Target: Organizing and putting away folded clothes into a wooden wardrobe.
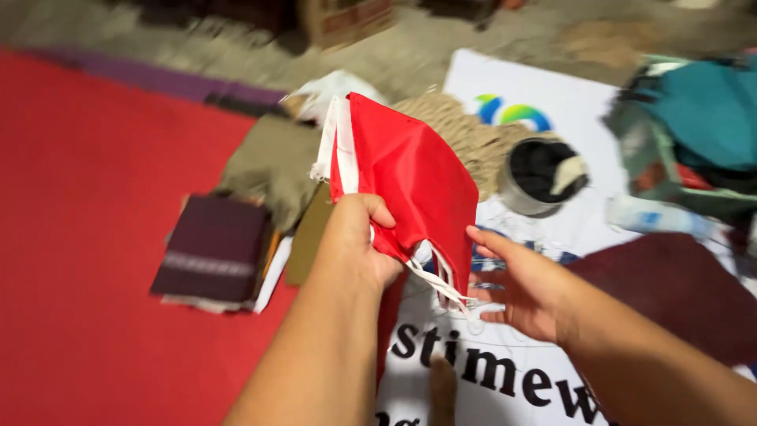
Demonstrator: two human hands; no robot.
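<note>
A smooth red fabric piece with white trim and thin white cords [410,177] is held up above a white printed banner [505,371], gripped by the left hand [359,241]; the right hand [520,288] is opened (fingers spread) under the cords. Folded maroon cloth [213,248] lies on a red mat [79,237].

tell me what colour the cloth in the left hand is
Red cloth with a white edge band, seen in the head view.

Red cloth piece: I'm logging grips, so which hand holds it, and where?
The left hand grips the red cloth piece at its lower edge; the right hand touches its white strings.
</note>
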